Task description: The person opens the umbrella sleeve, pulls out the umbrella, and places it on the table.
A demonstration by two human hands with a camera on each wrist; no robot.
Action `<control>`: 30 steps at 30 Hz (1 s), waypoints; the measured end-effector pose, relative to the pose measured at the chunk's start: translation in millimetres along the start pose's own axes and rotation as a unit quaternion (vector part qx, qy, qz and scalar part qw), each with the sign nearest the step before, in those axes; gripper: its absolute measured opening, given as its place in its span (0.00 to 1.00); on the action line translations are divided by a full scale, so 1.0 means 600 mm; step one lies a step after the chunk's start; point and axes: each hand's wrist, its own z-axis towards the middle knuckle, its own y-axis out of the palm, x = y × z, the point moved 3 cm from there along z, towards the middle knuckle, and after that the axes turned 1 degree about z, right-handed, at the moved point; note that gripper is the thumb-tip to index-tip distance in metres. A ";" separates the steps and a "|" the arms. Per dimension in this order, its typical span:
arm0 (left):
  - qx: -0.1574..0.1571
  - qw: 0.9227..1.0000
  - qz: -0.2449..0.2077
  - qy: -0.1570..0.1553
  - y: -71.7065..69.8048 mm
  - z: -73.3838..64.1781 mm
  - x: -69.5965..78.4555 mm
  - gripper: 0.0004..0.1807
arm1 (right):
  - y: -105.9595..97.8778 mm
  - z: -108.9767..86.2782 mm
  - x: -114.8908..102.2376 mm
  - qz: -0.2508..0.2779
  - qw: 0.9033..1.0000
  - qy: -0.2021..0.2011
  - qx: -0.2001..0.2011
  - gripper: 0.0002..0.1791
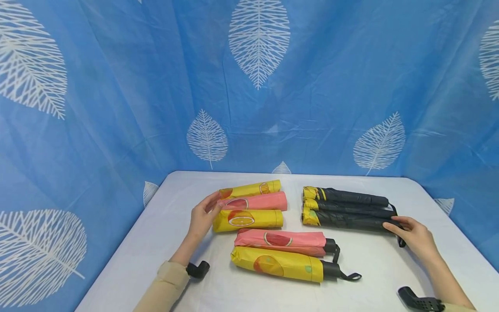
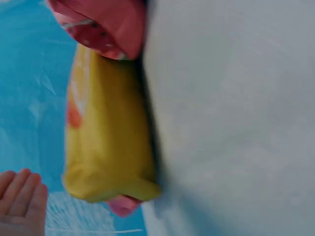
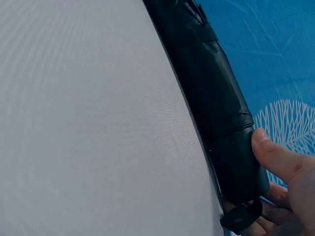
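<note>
At the right, three folded black umbrellas with yellow-patterned ends lie side by side. My right hand [image 1: 416, 236] grips the handle end of the front black umbrella [image 1: 351, 219]; in the right wrist view the thumb presses its side, with the other fingers behind by the strap [image 3: 241, 216]. My left hand [image 1: 202, 215] is at the left ends of a pink watermelon-print umbrella [image 1: 269, 201] and a yellow fruit-print umbrella [image 1: 265, 219], a further yellow one [image 1: 253, 190] behind them. Its fingers [image 2: 22, 194] look straight in the left wrist view, beside a yellow umbrella [image 2: 108, 132].
Nearer the front of the white table [image 1: 218, 294] lie another pink umbrella [image 1: 294, 239] and another yellow one [image 1: 288, 263], black handles to the right. A blue leaf-print cloth [image 1: 319, 108] hangs behind and along the sides.
</note>
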 end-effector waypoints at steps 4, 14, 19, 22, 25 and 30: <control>-0.040 0.997 -0.027 0.056 0.005 -0.003 0.025 0.22 | -0.008 -0.001 -0.010 -0.037 0.999 -0.017 0.012 0.42; -0.293 0.947 -0.094 0.091 0.050 -0.029 0.073 0.25 | -0.032 -0.017 -0.050 -0.048 0.994 -0.022 0.097 0.36; -0.358 0.931 -0.067 0.036 0.060 -0.040 0.084 0.26 | -0.020 -0.032 -0.108 -0.003 0.994 -0.095 0.054 0.30; -0.366 0.929 -0.041 0.030 0.066 -0.043 0.076 0.26 | -0.003 -0.041 -0.143 0.043 0.989 -0.144 0.004 0.26; -0.367 0.930 -0.013 0.031 0.074 -0.043 0.052 0.27 | 0.021 -0.049 -0.172 0.094 0.979 -0.176 -0.044 0.23; -0.369 0.929 0.026 0.026 0.081 -0.040 0.020 0.28 | 0.058 -0.064 -0.206 0.153 0.963 -0.185 -0.126 0.24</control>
